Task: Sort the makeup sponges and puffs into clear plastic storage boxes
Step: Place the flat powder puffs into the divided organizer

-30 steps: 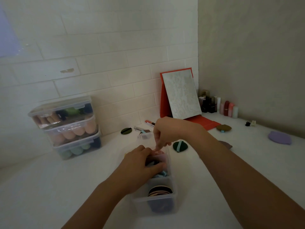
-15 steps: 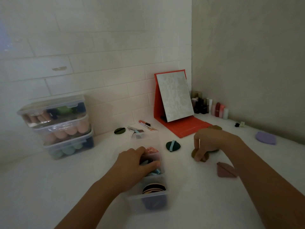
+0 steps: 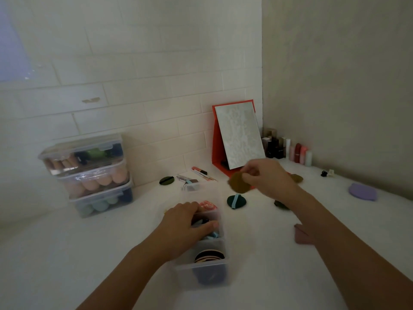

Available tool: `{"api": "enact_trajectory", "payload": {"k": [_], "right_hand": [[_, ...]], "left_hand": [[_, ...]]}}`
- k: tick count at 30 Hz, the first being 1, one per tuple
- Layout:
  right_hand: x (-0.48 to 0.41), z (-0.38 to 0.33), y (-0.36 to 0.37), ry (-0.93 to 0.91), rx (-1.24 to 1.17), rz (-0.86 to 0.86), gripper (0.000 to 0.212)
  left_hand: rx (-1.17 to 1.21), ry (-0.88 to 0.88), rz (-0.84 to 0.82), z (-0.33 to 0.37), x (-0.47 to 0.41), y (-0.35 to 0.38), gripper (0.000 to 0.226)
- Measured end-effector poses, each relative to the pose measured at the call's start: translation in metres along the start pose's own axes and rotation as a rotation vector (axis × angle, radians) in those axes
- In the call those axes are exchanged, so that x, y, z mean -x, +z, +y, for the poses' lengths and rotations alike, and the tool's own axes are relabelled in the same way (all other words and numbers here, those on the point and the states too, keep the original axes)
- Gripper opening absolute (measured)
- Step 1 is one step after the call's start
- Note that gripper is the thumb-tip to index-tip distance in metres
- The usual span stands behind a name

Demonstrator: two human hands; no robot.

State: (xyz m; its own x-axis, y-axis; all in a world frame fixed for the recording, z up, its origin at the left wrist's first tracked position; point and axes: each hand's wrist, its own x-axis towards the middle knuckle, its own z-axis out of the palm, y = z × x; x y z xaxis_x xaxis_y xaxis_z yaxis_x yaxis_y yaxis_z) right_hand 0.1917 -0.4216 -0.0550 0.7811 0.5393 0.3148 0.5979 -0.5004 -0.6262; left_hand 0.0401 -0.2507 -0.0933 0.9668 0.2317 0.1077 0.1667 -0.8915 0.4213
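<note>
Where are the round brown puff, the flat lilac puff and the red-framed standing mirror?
Round brown puff (image 3: 238, 184): head view, middle of its face.
Flat lilac puff (image 3: 363, 192): head view, middle of its top.
Red-framed standing mirror (image 3: 240, 135): head view, centre of the glass.
</note>
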Motion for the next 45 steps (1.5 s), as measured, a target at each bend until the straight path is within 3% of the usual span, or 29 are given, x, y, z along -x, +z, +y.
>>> {"api": "enact_trajectory", "payload": {"k": [2, 7, 14, 21, 24, 27, 29, 35, 41, 45], "right_hand": [[0.006, -0.016, 0.011, -0.099, -0.182, -0.043, 0.012], [0.011, -0.024, 0.044, -0.252, -0.188, -0.097, 0.014], [0.006, -0.018, 0.038, -0.193, -0.269, 0.016, 0.024], [0.005, -0.020, 0.034, -0.087, -0.791, -0.121, 0.018], [0.008, -0.022, 0.037, -0.154, -0.641, -0.047, 0.006], [0.009, -0.023, 0.039, -0.178, -0.507, 0.006, 0.034], [0.008, -0.022, 0.040, -0.169, -0.504, -0.020, 0.039], [0.008, -0.020, 0.043, -0.263, -0.356, -0.233, 0.027], [0.007, -0.029, 0.051, -0.369, -0.146, -0.221, 0.019], [0.006, -0.031, 0.046, -0.333, -0.025, -0.284, 0.020]], "left_hand": [[-0.024, -0.003, -0.008, 0.000, -0.001, 0.000, 0.048], [-0.009, -0.021, -0.010, 0.004, -0.002, 0.001, 0.048], [0.065, -0.024, 0.008, 0.004, -0.001, 0.003, 0.048], [0.040, -0.002, 0.012, 0.004, 0.001, 0.004, 0.053], [0.122, -0.016, 0.009, 0.003, 0.000, 0.004, 0.055], [0.158, -0.038, 0.010, 0.003, 0.001, 0.005, 0.059], [0.169, -0.034, 0.020, 0.003, 0.000, 0.006, 0.062], [0.285, 0.013, 0.019, 0.003, 0.001, 0.007, 0.071], [0.285, 0.059, 0.034, 0.005, 0.002, 0.006, 0.066], [0.269, 0.054, 0.035, 0.004, 0.002, 0.007, 0.065]]}}
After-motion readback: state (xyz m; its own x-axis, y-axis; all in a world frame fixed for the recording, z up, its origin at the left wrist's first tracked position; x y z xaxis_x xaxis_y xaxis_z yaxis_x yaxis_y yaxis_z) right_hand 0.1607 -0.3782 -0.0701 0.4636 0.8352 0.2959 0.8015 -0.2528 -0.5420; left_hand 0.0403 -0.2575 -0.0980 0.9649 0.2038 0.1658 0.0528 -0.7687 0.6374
